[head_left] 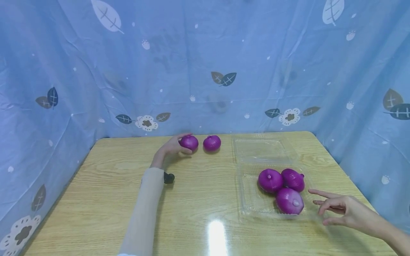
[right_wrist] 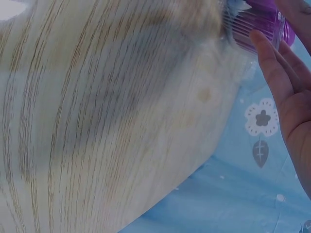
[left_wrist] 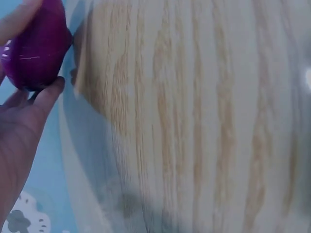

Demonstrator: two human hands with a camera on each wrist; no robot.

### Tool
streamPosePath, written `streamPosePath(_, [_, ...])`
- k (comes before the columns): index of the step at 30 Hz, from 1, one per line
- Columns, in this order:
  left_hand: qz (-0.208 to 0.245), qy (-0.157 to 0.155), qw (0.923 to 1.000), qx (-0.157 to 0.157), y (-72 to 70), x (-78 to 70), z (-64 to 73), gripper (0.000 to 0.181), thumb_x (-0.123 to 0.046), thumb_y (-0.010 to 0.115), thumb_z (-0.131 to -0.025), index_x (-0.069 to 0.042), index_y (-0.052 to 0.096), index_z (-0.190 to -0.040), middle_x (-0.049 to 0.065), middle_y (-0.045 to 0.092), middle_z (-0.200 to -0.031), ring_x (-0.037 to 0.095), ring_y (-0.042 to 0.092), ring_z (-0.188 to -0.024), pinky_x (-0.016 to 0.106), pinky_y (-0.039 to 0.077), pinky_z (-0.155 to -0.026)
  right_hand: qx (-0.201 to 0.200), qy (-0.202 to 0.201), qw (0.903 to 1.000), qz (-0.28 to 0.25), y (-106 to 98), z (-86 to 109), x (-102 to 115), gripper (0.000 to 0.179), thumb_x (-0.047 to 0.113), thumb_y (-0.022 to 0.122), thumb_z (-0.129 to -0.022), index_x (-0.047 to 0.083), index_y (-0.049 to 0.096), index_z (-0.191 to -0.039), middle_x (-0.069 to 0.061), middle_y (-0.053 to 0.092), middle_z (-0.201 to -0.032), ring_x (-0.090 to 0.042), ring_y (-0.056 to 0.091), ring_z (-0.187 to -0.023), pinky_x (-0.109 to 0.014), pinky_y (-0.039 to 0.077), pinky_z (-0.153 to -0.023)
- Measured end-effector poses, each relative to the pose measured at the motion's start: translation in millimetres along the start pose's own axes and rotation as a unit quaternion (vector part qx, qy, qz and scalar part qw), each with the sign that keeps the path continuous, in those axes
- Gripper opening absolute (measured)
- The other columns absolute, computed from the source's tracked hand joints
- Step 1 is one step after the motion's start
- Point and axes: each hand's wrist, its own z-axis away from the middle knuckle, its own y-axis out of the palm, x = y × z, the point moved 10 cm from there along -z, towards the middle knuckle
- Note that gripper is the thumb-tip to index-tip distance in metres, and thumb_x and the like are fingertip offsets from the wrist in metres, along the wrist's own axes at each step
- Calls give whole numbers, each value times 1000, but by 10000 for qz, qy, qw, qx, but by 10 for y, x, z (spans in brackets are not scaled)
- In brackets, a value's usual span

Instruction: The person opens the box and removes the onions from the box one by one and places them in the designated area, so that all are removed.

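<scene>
At the back of the table my left hand (head_left: pixel 174 145) grips a purple onion (head_left: pixel 189 142), its thumb on the near side and fingers behind. The left wrist view shows this onion (left_wrist: pixel 39 48) between thumb and fingers. A second onion (head_left: pixel 212 143) sits just to its right. Three more onions, one at the left (head_left: pixel 270 180), one at the right (head_left: pixel 293 179) and one in front (head_left: pixel 289 201), lie in a clear plastic clamshell box (head_left: pixel 248 206). My right hand (head_left: pixel 347 211) hovers beside the box's right edge, fingers loosely bent, holding nothing.
The box's clear lid (head_left: pixel 261 148) lies folded back toward the curtain (head_left: pixel 205 71), which surrounds the table (head_left: pixel 198 209) at the back and sides. Something small and black (head_left: pixel 168 177) shows beside my left wrist.
</scene>
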Motion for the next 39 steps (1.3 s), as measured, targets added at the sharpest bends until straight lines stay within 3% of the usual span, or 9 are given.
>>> streamPosePath(4, [-131,93,9999,20,-9,-41,0,79,-8,76,-79,-13,37,-147,18,32,-150,38,35,-134,52,30,-110,11,-58,9999,-100,2,14,2,31,-12,72,-74,8,66,-97,15,38,-149,1,50,-120,-12,47,-88])
streamPosePath(22, [-64,200,9997,85,-25,-82,65,79,1,76,-75,-13,41,-145,18,33,-150,37,33,-135,52,31,-109,34,-99,9991,-417,29,30,-27,34,-18,69,-73,6,65,-98,15,36,-150,1,48,-122,-11,46,-89])
streamPosePath(30, [107,332,9993,165,-14,-117,78,79,3,75,-75,-10,41,-144,15,34,-150,35,27,-139,50,23,-114,-6,-92,9991,-410,23,41,-34,33,-18,69,-74,6,65,-97,15,37,-149,1,49,-122,-11,46,-89])
streamPosePath(39, [513,345,9978,231,-8,-88,75,79,6,74,-74,-7,40,-144,15,33,-151,35,27,-140,48,23,-114,-61,-52,9996,-272,15,43,-42,32,-17,69,-74,7,65,-96,15,38,-149,1,49,-122,-9,45,-89])
